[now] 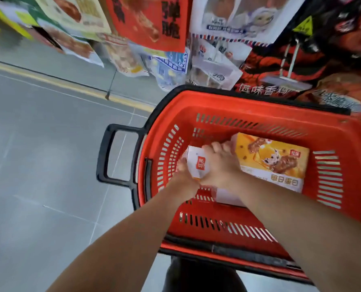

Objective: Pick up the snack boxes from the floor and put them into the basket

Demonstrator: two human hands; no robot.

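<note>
A red plastic shopping basket with slotted walls and a black rim (259,106) is seen standing on a grey tiled floor (38,165). Its black loop handle (112,157) projects to the left. Both bare forearms are reached down into the basket.

A small cardboard snack box with a white face and a red square logo (197,165) is held between the two hands, low inside the basket and close to its left wall. The left hand (183,173) is closed on the small box's left edge, with its fingers curled round that edge and partly hidden behind the carton. The right hand (219,167) is laid over the box's right side, with its fingers bent over the top edge so that the box is gripped from both sides. Whether the small box already rests on the basket's bottom cannot be told.

Just to the right, a larger flat orange-and-yellow snack box printed with a cow and chocolate bars (276,163) is laid face up on the basket's bottom. Its left end is touched by the right hand's fingertips. A pale surface (228,197) is glimpsed under the right wrist, and it cannot be told which box it belongs to.

Beyond the basket, hanging snack packets in white, blue and red (213,66) are displayed. A yellow floor line (70,83) is painted across the tiles. A dark-clad leg (196,277) is seen below the basket's near rim.
</note>
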